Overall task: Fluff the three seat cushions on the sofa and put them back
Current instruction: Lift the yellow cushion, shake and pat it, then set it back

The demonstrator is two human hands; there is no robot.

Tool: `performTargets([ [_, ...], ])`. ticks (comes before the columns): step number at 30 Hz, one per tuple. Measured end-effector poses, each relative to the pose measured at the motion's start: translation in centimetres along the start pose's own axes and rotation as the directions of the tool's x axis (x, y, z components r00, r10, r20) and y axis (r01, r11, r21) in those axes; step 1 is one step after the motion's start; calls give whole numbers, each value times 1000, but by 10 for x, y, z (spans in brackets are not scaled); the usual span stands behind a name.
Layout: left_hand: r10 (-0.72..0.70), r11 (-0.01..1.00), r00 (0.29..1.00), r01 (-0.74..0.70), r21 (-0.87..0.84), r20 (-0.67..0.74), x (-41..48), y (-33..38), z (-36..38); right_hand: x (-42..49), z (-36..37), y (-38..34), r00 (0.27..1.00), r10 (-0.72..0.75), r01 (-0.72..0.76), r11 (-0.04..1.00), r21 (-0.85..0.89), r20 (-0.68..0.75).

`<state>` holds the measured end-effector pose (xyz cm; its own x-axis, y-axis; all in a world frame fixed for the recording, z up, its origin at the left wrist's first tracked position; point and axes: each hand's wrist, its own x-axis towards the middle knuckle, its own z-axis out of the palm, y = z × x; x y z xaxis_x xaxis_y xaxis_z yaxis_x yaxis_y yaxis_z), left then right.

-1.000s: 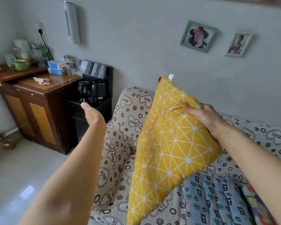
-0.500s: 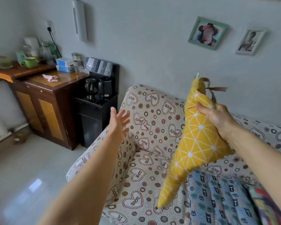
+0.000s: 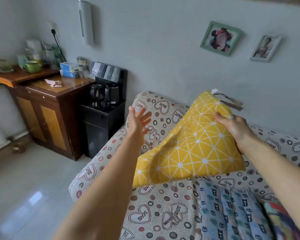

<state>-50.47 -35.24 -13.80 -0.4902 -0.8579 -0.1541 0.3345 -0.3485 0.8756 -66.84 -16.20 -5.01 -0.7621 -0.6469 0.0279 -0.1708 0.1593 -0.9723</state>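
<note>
Sofa (image 3: 156,210) in heart-print cover fills lower frame; blue patterned cushion (image 3: 232,213) lies on seat lower right. Yellow cushion (image 3: 192,146) held in air at center right, above seat. Right hand (image 3: 235,127) grips its upper edge, fingers clamped on fabric. Left hand (image 3: 137,122) raised beside it, fingers apart, not touching.

Location type: domestic living room. Indicators: a sofa (image 3: 156,210) in a heart-print "LOVE" slipcover stands against a plain grey wall (image 3: 163,49), with a blue patterned seat cushion (image 3: 232,213) lying on it. A green-framed photograph (image 3: 221,38) and a white-framed photograph (image 3: 265,48) hang on that wall. A dark wooden cabinet (image 3: 47,118) carries blue boxes (image 3: 68,69) and a pink cloth (image 3: 53,83). Beside it stands a black water dispenser (image 3: 100,129) holding two kettles (image 3: 112,95). The floor (image 3: 24,187) is pale glossy tile
</note>
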Motion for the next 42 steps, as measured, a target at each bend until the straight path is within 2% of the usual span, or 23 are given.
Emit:
performTargets([
  [5, 66, 998, 984, -66, 7, -168, -3, 18, -52, 5, -2, -1, 1000, -12, 12, 999, -38, 1],
  [9, 16, 1000, 915, -21, -6, -402, -3, 2, -47, 7, 24, -8, 999, -37, 37, 998, -44, 11],
  [10, -2, 1000, 935, 0, -6, -355, -10, -15, -31, 5, 38, -8, 999, -39, 40, 999, -22, 31],
  [11, -4, 1000, 981, 5, 7, -195, -23, -29, -8, 4, 54, -6, 998, -43, 43, 999, 0, 50],
  [12, 2, 997, 997, -7, 71, 72, -36, -50, 15, 1, 68, -5, 996, -55, 53, 998, 27, 66],
  [13, -18, 995, 957, -11, 98, 290, -46, -70, 36, -2, 77, -2, 995, -66, 64, 997, 35, 77],
  [14, -32, 996, 919, -6, 94, 393, -54, -78, 47, -2, 82, -2, 994, -79, 77, 996, 33, 76],
  [15, -110, 991, 886, 63, 118, 450, -58, -80, 46, -2, 78, -4, 995, -77, 76, 997, 12, 64],
  [16, -135, 977, 892, 48, 206, 432, -59, -76, 36, 0, 69, -6, 996, -71, 72, 997, -8, 49],
  [18, -144, 946, 931, 30, 322, 335, -44, -67, -3, 6, 45, -6, 997, -52, 54, 998, -28, 52],
  [21, -72, 938, 988, 21, 345, 134, -34, -48, -52, 5, 30, -1, 993, -32, 37, 998, -42, 114],
  [24, 8, 933, 999, -19, 359, 31, -35, -26, -84, 0, 36, -1, 985, -43, 47, 999, -22, 166],
  [26, 105, 949, 992, -81, 304, -66, -34, -7, -115, -1, 47, -10, 981, -84, 84, 996, 4, 176],
  [27, 173, 967, 968, -132, 219, -181, -33, 2, -131, -2, 56, -16, 974, -109, 107, 994, 18, 197],
  [29, 218, 967, 847, -256, -13, -484, -37, 5, -144, -7, 80, -28, 958, -152, 144, 988, 51, 242],
  [30, 223, 948, 784, -312, -58, -580, -42, 2, -141, -10, 96, -33, 949, -169, 154, 985, 77, 266],
  [31, 217, 938, 771, -335, -93, -599, -51, -1, -129, -14, 114, -38, 943, -182, 158, 981, 109, 278],
  [32, 198, 951, 817, -294, -95, -541, -54, -10, -116, -17, 131, -41, 938, -195, 162, 978, 134, 286],
  [34, 181, 983, 926, -166, 71, -331, -71, -17, -94, -25, 159, -41, 928, -216, 181, 973, 142, 302],
  [36, 141, 975, 983, -117, 189, -120, -78, -17, -83, -23, 166, -39, 929, -230, 207, 972, 108, 290],
  [38, 94, 946, 995, -103, 307, 45, -76, -15, -92, -13, 153, -38, 938, -225, 219, 974, 50, 263],
  [39, 110, 927, 992, -123, 354, 57, -70, -18, -106, -6, 145, -37, 941, -222, 224, 974, 21, 256],
  [42, 139, 887, 988, -92, 453, -72, -66, 2, -152, 3, 127, -36, 947, -218, 233, 972, -36, 237],
])
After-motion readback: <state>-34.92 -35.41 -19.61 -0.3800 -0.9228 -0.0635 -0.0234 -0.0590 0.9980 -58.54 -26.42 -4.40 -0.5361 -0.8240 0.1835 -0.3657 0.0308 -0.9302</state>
